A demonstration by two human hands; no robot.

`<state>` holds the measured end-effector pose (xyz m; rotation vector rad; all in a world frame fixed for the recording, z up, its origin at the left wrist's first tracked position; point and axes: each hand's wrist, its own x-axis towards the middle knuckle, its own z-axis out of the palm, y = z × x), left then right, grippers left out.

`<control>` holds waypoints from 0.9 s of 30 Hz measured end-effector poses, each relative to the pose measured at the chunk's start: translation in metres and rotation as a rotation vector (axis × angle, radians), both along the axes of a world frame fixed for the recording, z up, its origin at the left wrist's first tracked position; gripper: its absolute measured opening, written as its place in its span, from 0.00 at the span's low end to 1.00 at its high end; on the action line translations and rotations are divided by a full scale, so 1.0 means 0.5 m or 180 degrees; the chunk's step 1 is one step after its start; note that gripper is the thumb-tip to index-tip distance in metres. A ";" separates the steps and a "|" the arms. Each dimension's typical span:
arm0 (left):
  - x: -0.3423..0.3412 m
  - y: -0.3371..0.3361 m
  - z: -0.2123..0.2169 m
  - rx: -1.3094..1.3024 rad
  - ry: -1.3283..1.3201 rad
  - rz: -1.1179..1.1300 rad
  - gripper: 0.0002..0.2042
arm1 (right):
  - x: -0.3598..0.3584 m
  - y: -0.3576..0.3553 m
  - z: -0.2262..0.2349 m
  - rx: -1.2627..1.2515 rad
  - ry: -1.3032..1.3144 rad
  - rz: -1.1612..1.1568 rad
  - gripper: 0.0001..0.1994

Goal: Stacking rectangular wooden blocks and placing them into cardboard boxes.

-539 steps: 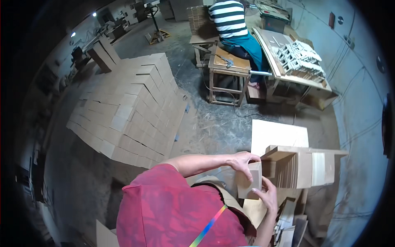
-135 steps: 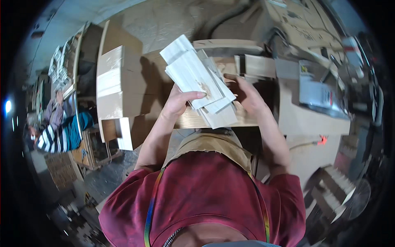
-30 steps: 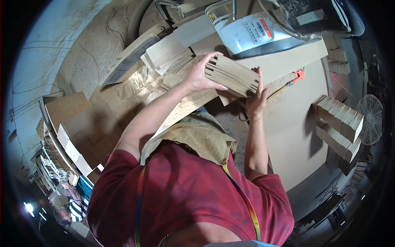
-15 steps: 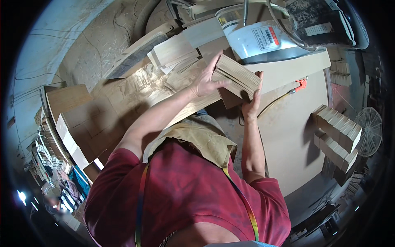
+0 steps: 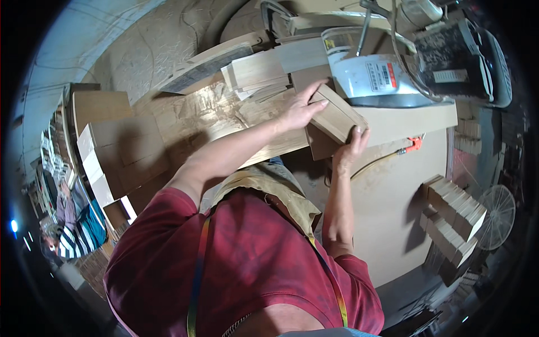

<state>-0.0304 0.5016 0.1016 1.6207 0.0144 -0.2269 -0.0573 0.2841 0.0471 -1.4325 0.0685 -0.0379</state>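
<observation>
Between my two hands is a stack of small wooden boards (image 5: pixel 336 117), held tilted above the near edge of the workbench. My left hand (image 5: pixel 302 110) grips its left end, thumb lying over the upper side. At the lower right end, my right hand (image 5: pixel 352 147) closes round the corner with fingers bent. A brown board (image 5: pixel 320 147) lies just beneath the stack, partly hidden by it. Thin pale wooden sheets (image 5: pixel 258 70) lie in a loose pile beyond my left hand.
A white bucket (image 5: pixel 365 78) stands behind the stack, a dark container (image 5: pixel 457 62) beside it. An air hose with an orange fitting (image 5: pixel 414 144) lies at right. Stacked wood pieces (image 5: pixel 455 208) stand near a fan (image 5: pixel 497 216). Brown panels (image 5: pixel 132 149) are at left; a person (image 5: pixel 78 233) is farther left.
The stack has turned in my hands, and the gap between its boards no longer shows. My right fingers have curled round its end. The whole view has shifted slightly.
</observation>
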 end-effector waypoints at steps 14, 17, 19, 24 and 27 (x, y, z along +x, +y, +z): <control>-0.046 -0.020 -0.068 -0.0034 -0.0817 0.0031 0.41 | -0.026 -0.017 -0.047 0.0933 -0.0258 -0.0214 0.38; -0.040 0.000 -0.072 -0.0003 -0.0940 0.0278 0.41 | -0.014 0.021 -0.014 0.0378 -0.0204 -0.0244 0.39; -0.048 -0.004 -0.059 -0.0016 -0.0811 0.0324 0.41 | -0.023 0.025 -0.017 0.0272 -0.0131 -0.0364 0.39; -0.066 -0.031 -0.041 0.0028 -0.0448 0.0529 0.37 | -0.047 0.004 -0.002 -0.0363 -0.0092 -0.0584 0.40; -0.054 -0.038 -0.062 0.0257 -0.0449 0.0527 0.33 | -0.049 -0.027 0.035 -0.1284 -0.0590 -0.0394 0.41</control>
